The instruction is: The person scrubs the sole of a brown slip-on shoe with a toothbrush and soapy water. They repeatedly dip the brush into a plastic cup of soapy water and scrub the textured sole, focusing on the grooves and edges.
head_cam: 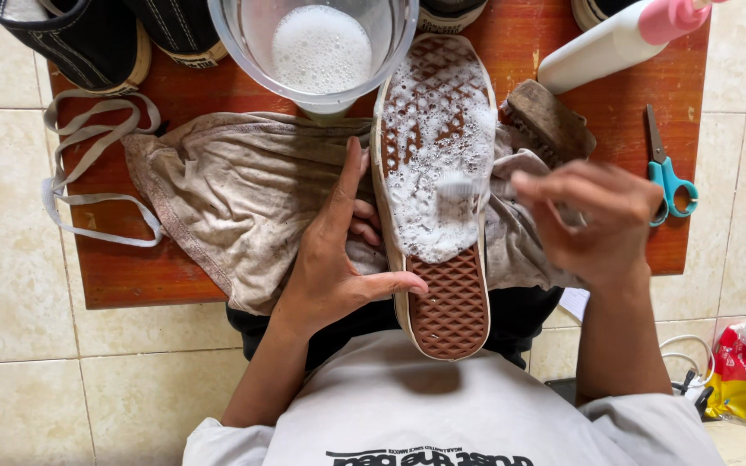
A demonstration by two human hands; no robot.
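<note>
we note the left hand [334, 259] clamped on the side of the upturned shoe [438, 194], sole foamy, lying on the stained cloth [235, 190] over the wooden board [131, 272], while the right hand [597, 220] grips a blurred toothbrush [468, 184], its handle hidden in the fist.

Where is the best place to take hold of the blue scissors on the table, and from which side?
Grip the scissors at the blue handle loops, coming from the table's near edge on the person's right. The loops point toward the person and lie flat and free, while the closed blades point away toward the white bottle. The right hand, busy with the small brush, is nearest.
</note>
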